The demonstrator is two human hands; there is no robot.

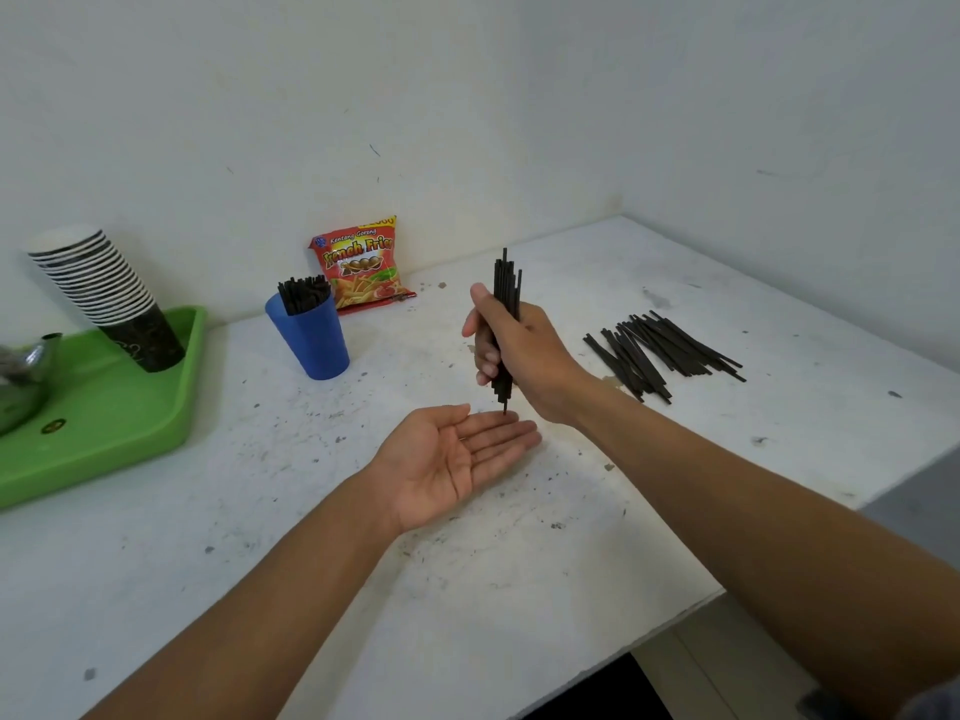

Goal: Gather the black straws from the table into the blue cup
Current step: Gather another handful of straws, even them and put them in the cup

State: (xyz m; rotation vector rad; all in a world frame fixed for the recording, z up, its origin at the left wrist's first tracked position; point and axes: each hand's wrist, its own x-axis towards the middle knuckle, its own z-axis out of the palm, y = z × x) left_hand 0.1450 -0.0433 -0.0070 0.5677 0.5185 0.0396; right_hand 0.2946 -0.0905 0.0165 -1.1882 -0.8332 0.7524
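The right hand [511,350] grips upright straws [506,293]; it should tap them level on the flat, empty left hand [457,454] before the cup [309,337]

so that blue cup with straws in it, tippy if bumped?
Probably. The blue cup is tall, narrows toward its base, and looks like light plastic. The straws in it lean out one side, which may pull it over. It likely slides on the table.

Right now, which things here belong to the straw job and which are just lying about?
Job: bundle of black straws held upright in the right hand; open left hand beneath; loose straw pile; blue cup, already holding straws.

Lying about: French Fries snack bag; paper cup stack; green tray.
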